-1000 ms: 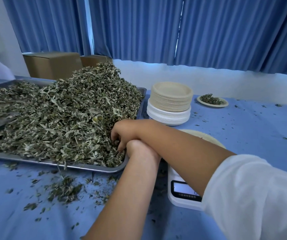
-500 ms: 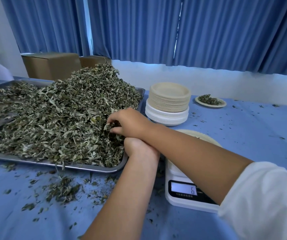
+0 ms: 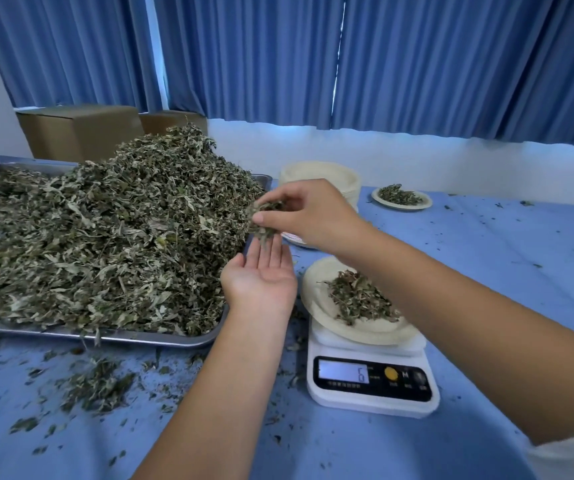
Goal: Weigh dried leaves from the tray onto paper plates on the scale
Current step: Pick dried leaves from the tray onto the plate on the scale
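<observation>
So, a small clump of dried leaves (image 3: 265, 218) is pinched between the thumb and curled fingers of the right hand (image 3: 309, 216), held up in the air just past the right end of the tray. The left hand (image 3: 261, 277) is kept palm-up right underneath, fingers straight and relaxed, nothing gripped. Whether the dangling bits actually touch its fingertips can't be told.

A big heap of grey-green dried leaves (image 3: 105, 237) is piled high in the shallow stainless steel tray (image 3: 133, 337) on the left side of the blue-covered bench (image 3: 503, 265). Just right of the tray a white digital kitchen scale (image 3: 375, 382) is parked, with a round beige paper plate (image 3: 316, 299) sat on top and a small portion of leaves (image 3: 358, 299) lying on it. A 6 is shown on the display (image 3: 344, 372).

Behind the right hand, a stack of beige paper plates (image 3: 323, 174) is partly hidden. Further right, another paper plate with leaves (image 3: 425, 203) is set well apart. Loose leaf crumbs (image 3: 95, 379) are scattered on the bench in front of the tray. Two brown cardboard boxes (image 3: 81, 133) and pleated blue curtains (image 3: 417, 64) can be seen at the back.
</observation>
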The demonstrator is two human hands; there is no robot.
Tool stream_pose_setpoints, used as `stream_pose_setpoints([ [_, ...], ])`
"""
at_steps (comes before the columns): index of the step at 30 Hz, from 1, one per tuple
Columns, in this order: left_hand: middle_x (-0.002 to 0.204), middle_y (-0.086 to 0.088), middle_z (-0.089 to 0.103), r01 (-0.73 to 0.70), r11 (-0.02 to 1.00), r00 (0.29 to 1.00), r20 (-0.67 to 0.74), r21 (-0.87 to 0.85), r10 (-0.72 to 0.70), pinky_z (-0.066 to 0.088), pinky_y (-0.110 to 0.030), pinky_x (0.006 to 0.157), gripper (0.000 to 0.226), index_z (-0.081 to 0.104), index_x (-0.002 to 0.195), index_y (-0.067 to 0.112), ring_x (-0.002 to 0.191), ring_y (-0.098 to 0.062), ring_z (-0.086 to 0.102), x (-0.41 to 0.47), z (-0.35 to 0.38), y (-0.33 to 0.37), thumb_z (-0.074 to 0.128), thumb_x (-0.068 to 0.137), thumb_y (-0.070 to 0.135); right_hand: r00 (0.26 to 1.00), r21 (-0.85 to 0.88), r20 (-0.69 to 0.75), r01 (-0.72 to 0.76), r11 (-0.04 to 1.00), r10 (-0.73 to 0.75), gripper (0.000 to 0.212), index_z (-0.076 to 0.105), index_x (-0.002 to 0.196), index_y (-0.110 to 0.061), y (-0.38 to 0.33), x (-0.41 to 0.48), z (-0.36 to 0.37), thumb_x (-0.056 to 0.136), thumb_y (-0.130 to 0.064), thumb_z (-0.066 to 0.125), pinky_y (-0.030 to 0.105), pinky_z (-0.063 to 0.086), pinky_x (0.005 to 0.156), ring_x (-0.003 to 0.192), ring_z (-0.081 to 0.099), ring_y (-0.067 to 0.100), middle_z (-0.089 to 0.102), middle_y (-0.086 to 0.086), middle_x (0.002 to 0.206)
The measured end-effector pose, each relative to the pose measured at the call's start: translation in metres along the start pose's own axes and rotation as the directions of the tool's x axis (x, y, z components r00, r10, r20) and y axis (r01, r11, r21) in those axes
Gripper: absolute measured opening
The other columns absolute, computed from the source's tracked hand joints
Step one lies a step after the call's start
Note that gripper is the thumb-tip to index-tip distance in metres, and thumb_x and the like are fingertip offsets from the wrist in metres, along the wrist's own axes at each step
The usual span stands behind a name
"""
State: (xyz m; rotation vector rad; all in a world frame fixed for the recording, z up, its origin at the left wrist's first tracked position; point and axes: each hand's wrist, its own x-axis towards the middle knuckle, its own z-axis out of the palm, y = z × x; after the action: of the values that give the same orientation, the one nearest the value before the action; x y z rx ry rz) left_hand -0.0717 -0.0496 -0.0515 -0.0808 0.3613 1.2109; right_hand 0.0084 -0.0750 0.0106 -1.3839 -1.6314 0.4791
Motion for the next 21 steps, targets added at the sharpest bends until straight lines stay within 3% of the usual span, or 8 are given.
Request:
stream_pose_setpoints([
  [2,0.138,-0.017,0.049,0.038,0.999,0.998,0.041,0.022,-0.039,0.034,-0.039,0.109,0.048,0.048,0.132,-0.001,0.132,-0.027,0.043,-0.006,0.001,-0.003,0.022,0.103,0.026,0.999,0.051,0.019,-0.05,0.997,0.049,0.018,0.073,0.095,-0.004,0.007,-0.018,-0.023,0.078,-0.009,0.077,0.03,0.055,0.081,0.077,0.065,0.014,0.074,0.014,0.089],
  [4,0.132,-0.017,0.054,0.052,0.998,0.996,0.077,0.034,-0.054,0.035,-0.039,0.108,0.048,0.05,0.128,-0.003,0.129,-0.027,0.047,-0.012,0.002,-0.007,0.022,0.103,0.026,0.995,-0.019,0.033,-0.094,0.995,0.094,0.019,0.074,0.095,-0.005,0.014,-0.036,-0.042,0.078,-0.011,0.078,0.022,0.054,0.076,0.072,0.065,0.007,0.075,0.009,0.084],
  [8,0.125,-0.019,0.059,0.069,0.996,0.992,0.099,0.064,-0.075,0.039,-0.041,0.106,0.047,0.053,0.123,-0.006,0.124,-0.03,0.052,-0.018,0.002,-0.012,0.024,0.103,0.025,0.98,-0.223,0.04,-0.182,0.958,0.196,0.02,0.071,0.09,-0.019,0.027,-0.058,-0.063,0.075,-0.026,0.081,0.028,0.051,0.073,0.067,0.062,0.005,0.073,0.005,0.08],
  [10,0.123,-0.019,0.06,0.073,0.995,0.992,0.094,0.073,-0.08,0.039,-0.042,0.106,0.046,0.054,0.12,-0.006,0.123,-0.031,0.052,-0.021,0.002,-0.015,0.024,0.103,0.025,0.975,-0.278,0.02,-0.207,0.938,0.221,0.025,0.064,0.086,-0.026,0.031,-0.063,-0.067,0.072,-0.033,0.083,0.024,0.045,0.062,0.061,0.055,-0.001,0.066,0.0,0.076],
  [15,0.123,-0.02,0.06,0.059,0.994,0.991,0.112,0.093,-0.069,0.039,-0.042,0.104,0.046,0.055,0.114,-0.007,0.123,-0.031,0.052,-0.022,0.0,-0.015,0.025,0.103,0.025,0.958,-0.431,0.173,-0.133,0.892,0.226,0.025,0.064,0.074,-0.027,0.03,-0.068,-0.073,0.065,-0.036,0.087,0.007,0.04,0.053,0.054,0.054,-0.008,0.062,-0.018,0.059],
  [19,0.122,-0.02,0.061,0.05,0.993,0.992,0.108,0.109,-0.061,0.04,-0.042,0.104,0.046,0.056,0.115,-0.007,0.122,-0.03,0.053,-0.02,0.0,-0.014,0.025,0.103,0.025,0.929,-0.582,0.25,-0.081,0.809,0.273,0.021,0.068,0.075,-0.032,0.031,-0.074,-0.074,0.066,-0.039,0.085,0.005,0.037,0.05,0.063,0.053,-0.013,0.061,-0.02,0.069],
  [21,0.121,-0.019,0.061,0.041,0.991,0.993,0.101,0.127,-0.054,0.041,-0.041,0.102,0.046,0.056,0.117,-0.006,0.121,-0.03,0.054,-0.02,0.0,-0.014,0.025,0.103,0.025,0.913,-0.634,0.277,-0.06,0.771,0.299,0.02,0.067,0.077,-0.034,0.032,-0.077,-0.071,0.068,-0.039,0.084,0.008,0.036,0.048,0.064,0.054,-0.006,0.059,-0.02,0.073],
])
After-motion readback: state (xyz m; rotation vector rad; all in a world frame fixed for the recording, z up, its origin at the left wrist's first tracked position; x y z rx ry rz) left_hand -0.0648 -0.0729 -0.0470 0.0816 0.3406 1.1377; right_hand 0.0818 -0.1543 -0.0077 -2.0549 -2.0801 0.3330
